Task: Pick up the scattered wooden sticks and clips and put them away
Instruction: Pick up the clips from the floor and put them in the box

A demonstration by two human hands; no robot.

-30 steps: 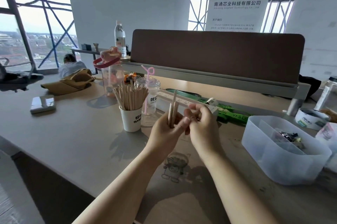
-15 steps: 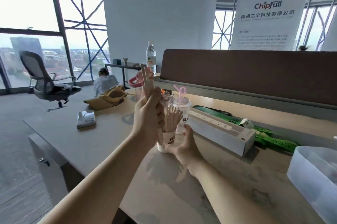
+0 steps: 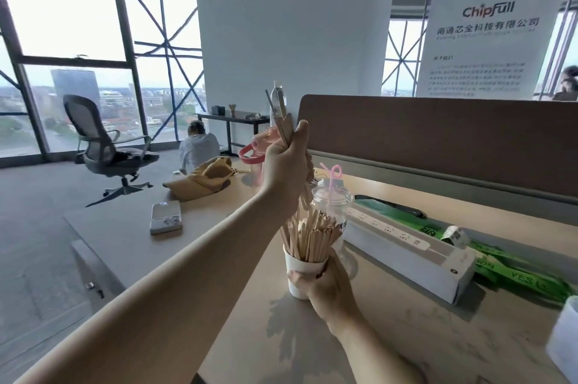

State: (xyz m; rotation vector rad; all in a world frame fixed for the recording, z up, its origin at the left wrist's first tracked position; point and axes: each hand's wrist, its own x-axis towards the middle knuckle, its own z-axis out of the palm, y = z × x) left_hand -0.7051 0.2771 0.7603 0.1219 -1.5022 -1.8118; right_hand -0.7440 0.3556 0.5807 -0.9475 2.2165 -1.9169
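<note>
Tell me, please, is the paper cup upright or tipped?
Upright: the paper cup has its mouth up, wooden sticks standing in it; the right hand grips it.

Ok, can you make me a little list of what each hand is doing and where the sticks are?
left hand: grips a bunch of thin pale wooden sticks, raised above the cup
right hand: fingers wrap around the small white paper cup, which stands on the pale table
inside the cup: many more wooden sticks, standing up
behind the cup: clear plastic cup with a pink curly straw
right of the cup: long white cardboard box
likely next: the held sticks go into the paper cup
</note>
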